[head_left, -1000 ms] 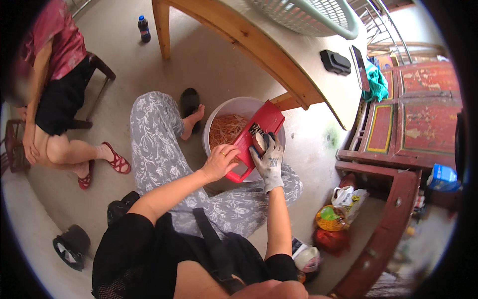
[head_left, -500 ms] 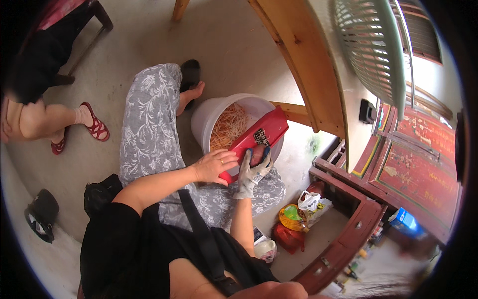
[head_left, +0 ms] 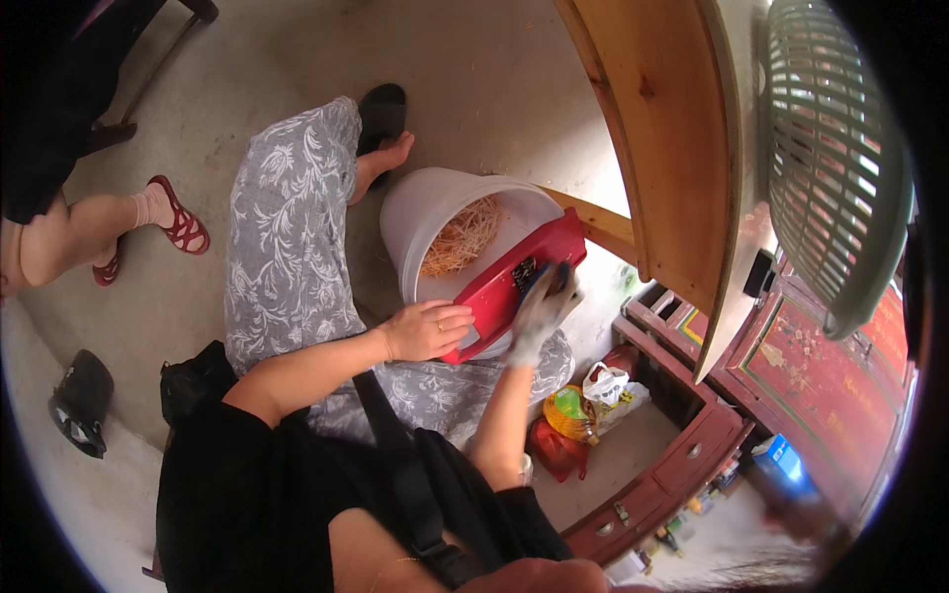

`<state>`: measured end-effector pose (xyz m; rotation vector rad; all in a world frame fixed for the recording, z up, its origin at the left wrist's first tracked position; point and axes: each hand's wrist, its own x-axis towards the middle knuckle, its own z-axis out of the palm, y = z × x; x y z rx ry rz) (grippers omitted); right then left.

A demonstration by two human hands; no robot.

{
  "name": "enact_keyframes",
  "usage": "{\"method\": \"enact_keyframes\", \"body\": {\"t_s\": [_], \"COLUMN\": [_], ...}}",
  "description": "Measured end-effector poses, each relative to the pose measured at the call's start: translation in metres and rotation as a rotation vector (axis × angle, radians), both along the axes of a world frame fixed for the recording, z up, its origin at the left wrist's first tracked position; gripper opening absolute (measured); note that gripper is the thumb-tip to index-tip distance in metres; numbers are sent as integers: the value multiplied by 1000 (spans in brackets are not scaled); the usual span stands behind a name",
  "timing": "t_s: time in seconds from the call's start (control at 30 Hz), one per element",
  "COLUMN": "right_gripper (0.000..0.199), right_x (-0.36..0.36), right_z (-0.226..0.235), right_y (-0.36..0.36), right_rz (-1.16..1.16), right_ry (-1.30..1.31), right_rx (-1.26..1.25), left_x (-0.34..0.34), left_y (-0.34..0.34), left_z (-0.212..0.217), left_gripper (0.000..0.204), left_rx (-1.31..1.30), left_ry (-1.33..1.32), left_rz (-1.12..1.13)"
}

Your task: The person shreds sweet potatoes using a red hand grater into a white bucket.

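A red shredder board [head_left: 556, 237] with a dark patterned blade plate lies slanted across the mouth of a white bucket [head_left: 420, 212]. Pale orange and whitish shreds [head_left: 463, 237] fill part of the bucket, which tilts toward me. My bare left hand [head_left: 427, 331], a ring on one finger, grips the board's near end. Over the blade plate, my right hand [head_left: 542, 311], in a whitish glove with dark blue fingertips, is closed and slightly blurred. A reddish root vegetable showed in it a moment before; the fingers mostly hide it now.
Patterned grey trousers cover my legs around the bucket. A wooden table [head_left: 672, 128] with a green plastic basket [head_left: 830, 148] stands at the right. Bags and an oil bottle [head_left: 570, 413] lie by a red drawer unit [head_left: 682, 469]. Another person's red sandals [head_left: 184, 219] are at the left.
My right hand has slid up the shredder board, away from me, to the blade plate's far side. My left hand stays on the near end. The view has shifted slightly.
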<state>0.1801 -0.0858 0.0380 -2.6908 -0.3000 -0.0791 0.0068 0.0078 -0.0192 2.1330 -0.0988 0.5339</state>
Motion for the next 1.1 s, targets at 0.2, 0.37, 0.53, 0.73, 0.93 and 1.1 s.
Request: {"method": "enact_keyframes", "body": {"t_s": [0.2,0.37,0.53,0.73,0.93,1.1], "right_gripper": [37,39,40,39,37,38], "right_x": [-38,-16,-50,35,-35,20], "right_z": [-1,7,-2,-16,0,7], "right_y": [-7,12,-2,-9,-3,22], "right_rz": [-45,-40,101,21,116,34], "right_ry": [-76,45,-167,1,-102,18], "right_rx": [-172,-37,-190,54,-212,-191], "left_x": [-2,-4,-3,-7,-7,-7], "left_y": [-3,4,1,-1,-10,-7], "left_z": [-3,-3,-4,-5,-8,-14], "left_gripper": [26,28,27,27,27,24], "left_rx": [-23,21,-5,-23,-41,-2], "left_ry": [-9,24,2,-22,-12,-45], "left_rz": [-33,-4,-8,-12,3,3]}}
